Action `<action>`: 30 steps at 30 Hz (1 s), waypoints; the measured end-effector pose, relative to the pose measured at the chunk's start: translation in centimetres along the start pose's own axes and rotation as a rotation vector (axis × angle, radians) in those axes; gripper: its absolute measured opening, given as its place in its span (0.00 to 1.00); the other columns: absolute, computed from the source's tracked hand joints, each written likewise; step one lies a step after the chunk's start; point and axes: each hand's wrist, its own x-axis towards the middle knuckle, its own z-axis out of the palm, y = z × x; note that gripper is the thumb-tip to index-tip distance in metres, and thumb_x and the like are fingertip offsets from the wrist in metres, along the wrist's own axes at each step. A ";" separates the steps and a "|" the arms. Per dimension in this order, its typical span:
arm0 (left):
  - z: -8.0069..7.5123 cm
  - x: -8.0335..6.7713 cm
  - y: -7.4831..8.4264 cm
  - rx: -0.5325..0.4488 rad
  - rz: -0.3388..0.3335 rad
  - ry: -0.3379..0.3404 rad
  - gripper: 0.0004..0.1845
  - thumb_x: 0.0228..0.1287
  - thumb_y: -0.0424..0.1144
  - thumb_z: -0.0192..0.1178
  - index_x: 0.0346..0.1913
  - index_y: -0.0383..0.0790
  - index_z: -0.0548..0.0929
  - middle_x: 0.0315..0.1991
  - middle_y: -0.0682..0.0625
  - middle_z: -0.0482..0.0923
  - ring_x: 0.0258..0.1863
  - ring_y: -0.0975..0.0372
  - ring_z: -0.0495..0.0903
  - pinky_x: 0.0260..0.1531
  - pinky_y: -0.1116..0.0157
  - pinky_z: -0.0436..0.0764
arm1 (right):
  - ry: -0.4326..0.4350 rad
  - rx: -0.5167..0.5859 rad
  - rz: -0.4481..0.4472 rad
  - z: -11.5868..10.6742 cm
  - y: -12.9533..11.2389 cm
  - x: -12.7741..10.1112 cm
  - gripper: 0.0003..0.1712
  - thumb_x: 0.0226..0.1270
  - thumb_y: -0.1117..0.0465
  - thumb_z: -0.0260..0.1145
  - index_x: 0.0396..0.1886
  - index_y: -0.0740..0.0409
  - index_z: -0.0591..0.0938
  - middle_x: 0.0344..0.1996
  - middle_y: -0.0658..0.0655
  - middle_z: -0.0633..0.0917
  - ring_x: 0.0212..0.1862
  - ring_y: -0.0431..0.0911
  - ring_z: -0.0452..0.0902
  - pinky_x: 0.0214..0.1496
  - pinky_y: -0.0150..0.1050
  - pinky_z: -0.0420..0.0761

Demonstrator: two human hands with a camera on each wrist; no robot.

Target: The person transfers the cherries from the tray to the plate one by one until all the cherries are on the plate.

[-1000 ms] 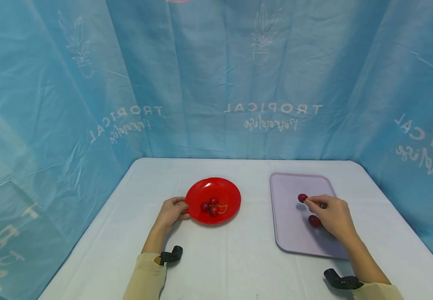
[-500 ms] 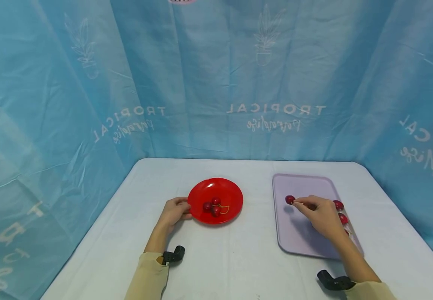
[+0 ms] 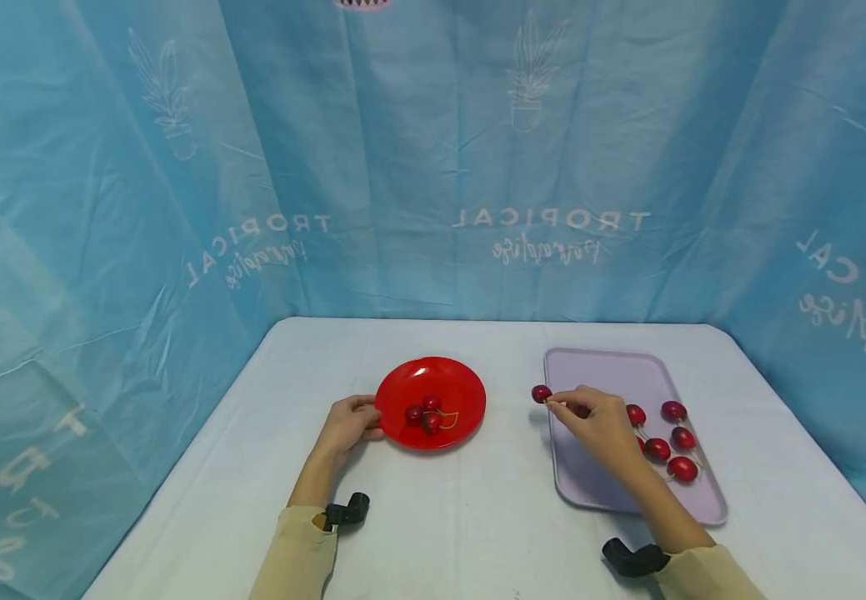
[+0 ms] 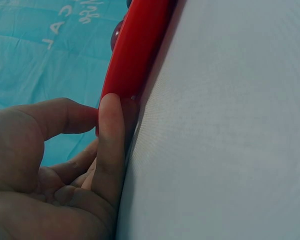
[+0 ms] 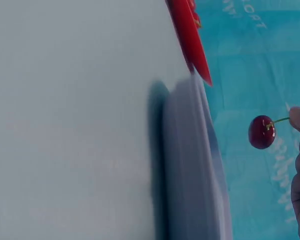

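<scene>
1. Your left hand — near, at 9 o'clock of the red plate. Thumb and fingertips curl onto the plate's rim, gripping it lightly against the white table; a steadying hold, so the plate does not slide as fruit goes in.

2. Your right hand — near right, raised over the left edge of the lavender tray. Thumb and forefinger are pinched on a thin stem, the other fingers loosely curled. Holding by the stem keeps the fruit unbruised and hanging free.

3. Held cherry — dangles at 9 o'clock of your right hand, just off the tray's left edge, between tray and plate, touching neither. The right wrist view shows it clear of the surface.

4. Plate contents — three cherries clustered near the middle, one curved stem showing at their 3 o'clock.

5. Tray contents — loose cherries grouped at 3 to 4 o'clock of your right hand, stems partly visible; your hand hides part of the group, so the count is uncertain.

6. Blue printed curtain — far, at 12 o'clock, wrapping both sides of the table.
</scene>
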 end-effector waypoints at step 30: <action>0.0 0.2 0.0 -0.010 0.004 -0.004 0.21 0.65 0.34 0.57 0.60 0.32 0.73 0.42 0.40 0.80 0.29 0.57 0.83 0.35 0.64 0.84 | -0.065 0.152 0.023 6.6 -3.1 1.8 0.07 0.57 0.63 0.73 0.37 0.53 0.90 0.18 0.42 0.77 0.23 0.42 0.70 0.19 0.32 0.74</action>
